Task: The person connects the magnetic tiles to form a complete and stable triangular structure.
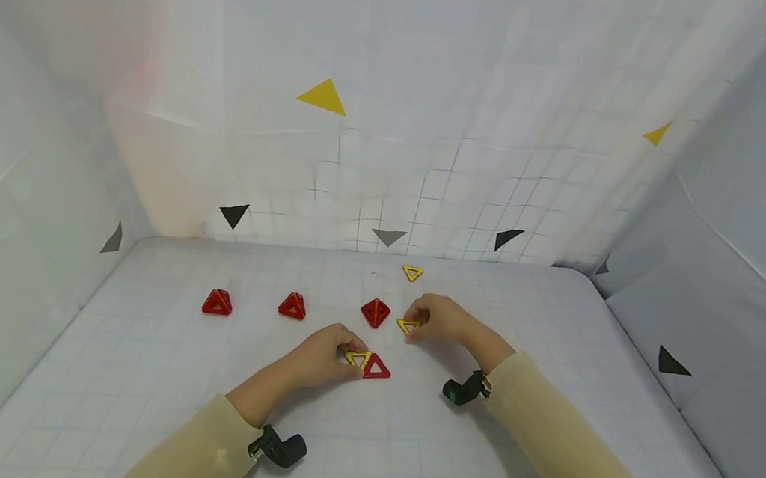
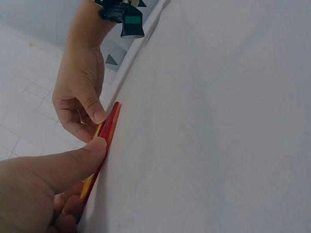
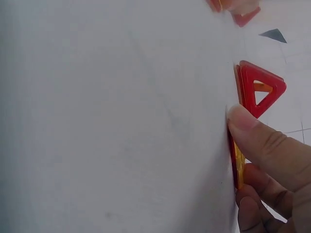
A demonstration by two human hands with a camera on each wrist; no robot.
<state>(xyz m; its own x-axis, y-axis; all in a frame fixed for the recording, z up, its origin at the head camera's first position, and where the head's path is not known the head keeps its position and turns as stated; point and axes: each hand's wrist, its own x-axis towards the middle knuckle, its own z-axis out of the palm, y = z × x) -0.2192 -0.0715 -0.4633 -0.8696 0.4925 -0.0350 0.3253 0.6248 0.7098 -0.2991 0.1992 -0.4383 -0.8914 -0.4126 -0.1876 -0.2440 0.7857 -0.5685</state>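
In the head view my left hand point(image 1: 326, 356) pinches a yellow triangular magnetic tile point(image 1: 358, 353), which lies edge to edge with a red triangular tile point(image 1: 376, 375). My right hand point(image 1: 444, 320) pinches another yellow triangular tile point(image 1: 408, 322) low over the table, to the right of a red pyramid point(image 1: 375, 312). The left wrist view shows the left thumb point(image 2: 97, 144) against the red and yellow edges of the tiles. In the right wrist view the right thumb point(image 3: 245, 119) presses on a tile, with the red pyramid point(image 3: 249, 87) just beyond it.
Two more red pyramids, one at the far left point(image 1: 217, 302) and one nearer the middle point(image 1: 293, 306), stand on the white table point(image 1: 160, 416). A loose yellow triangular tile point(image 1: 413, 268) lies near the back wall. White sheets enclose the back and sides.
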